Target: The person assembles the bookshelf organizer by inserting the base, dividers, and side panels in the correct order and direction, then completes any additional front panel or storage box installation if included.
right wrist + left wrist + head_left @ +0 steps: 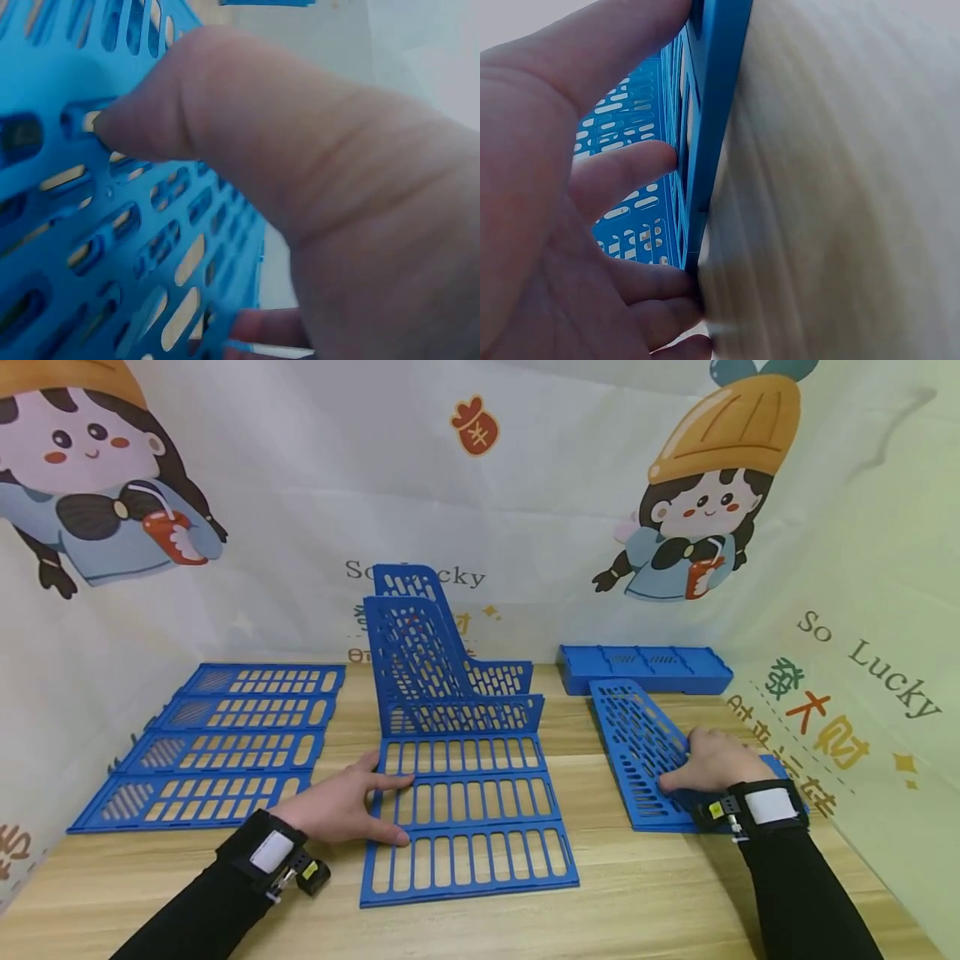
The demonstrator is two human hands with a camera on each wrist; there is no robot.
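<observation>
In the head view, a blue plastic file rack stands mid-table: a slotted base (465, 829) lies flat, with perforated upright dividers (412, 681) at its far end. My left hand (337, 806) rests at the base's left side, thumb and index finger extended over it, touching the slats; the left wrist view shows the other fingers by its edge (712, 142). My right hand (716, 764) grips a loose perforated divider panel (637, 735) lying at the right. In the right wrist view the thumb (157, 112) presses its face, with fingers (270, 328) round its edge.
Slotted blue panels (213, 735) lie joined in rows on the left of the wooden table (495, 931). A long blue piece with raised sides (645, 683) sits at the back right. A printed cloth (525, 510) hangs behind and at the sides.
</observation>
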